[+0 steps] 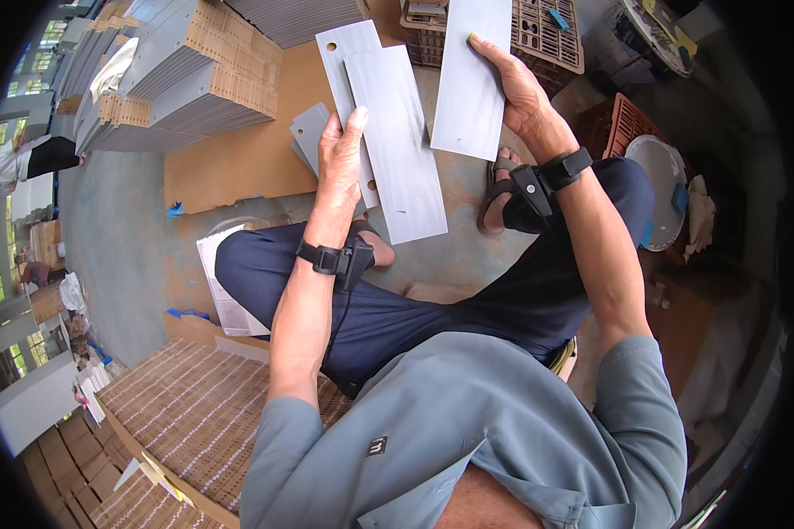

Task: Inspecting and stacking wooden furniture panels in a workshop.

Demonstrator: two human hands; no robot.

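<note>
My left hand (338, 163) grips a long grey-white panel (401, 154), with the thumb on its face. Behind that one is a second panel (348, 37) with round holes near its ends, partly covered by the first; I cannot tell whether the hand holds it too. My right hand (531, 104) is closed on another long grey-white panel (472, 79), its thumb over the right edge. This panel is tilted and apart from the left-hand ones. Just beyond my left hand, smaller grey pieces (309, 130) with a hole show in part.
Tall stacks of grey boards (172, 75) stand at the far left on a cardboard sheet (229, 172). Brown plastic crates (551, 40), a bucket (644, 40), a red crate (626, 123) and a round white-rimmed tub (657, 181) line the right. Stacked brown slatted material (203, 410) lies lower left.
</note>
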